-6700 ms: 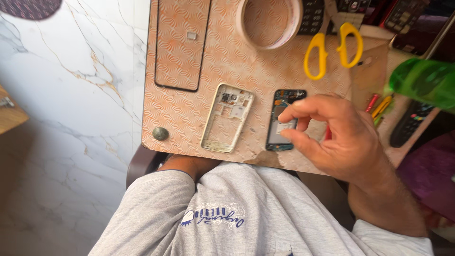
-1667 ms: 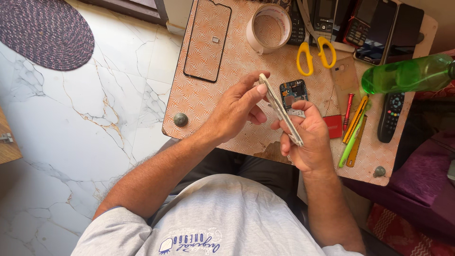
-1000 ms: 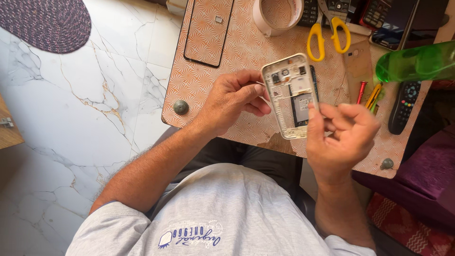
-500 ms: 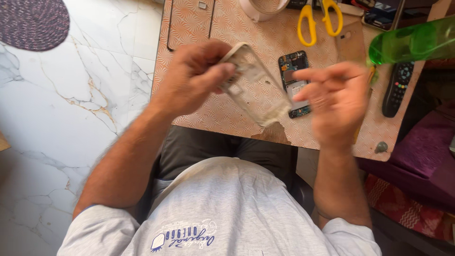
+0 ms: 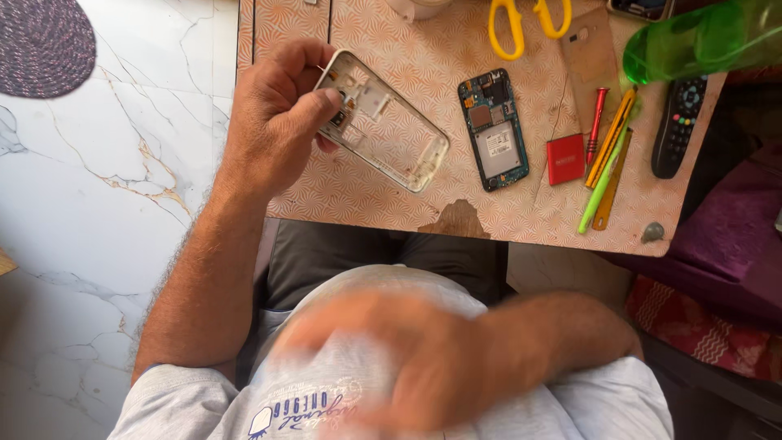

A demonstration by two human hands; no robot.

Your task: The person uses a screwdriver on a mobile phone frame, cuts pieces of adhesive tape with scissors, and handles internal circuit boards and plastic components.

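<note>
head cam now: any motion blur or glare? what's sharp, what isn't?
Head view: right hand smeared by motion blur against the shirt, outline soft. Left hand and the white phone frame in its grip are sharp, as is the circuit board. Green bottle at top right is soft, too close. Even daylight, no strong glare.

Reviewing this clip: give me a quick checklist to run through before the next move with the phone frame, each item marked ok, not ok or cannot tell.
1. Frame gripped by the left hand at one end: ok.
2. Frame's far end over the table, not past its edge: ok.
3. Circuit board lying flat on the table, apart from the frame: ok.
4. Right hand ready at the work: not ok; it is low against the shirt, blurred, holding nothing that shows.
5. Screwdriver in plain sight beside the red card: ok.
6. Loose screws accounted for: cannot tell.
</note>
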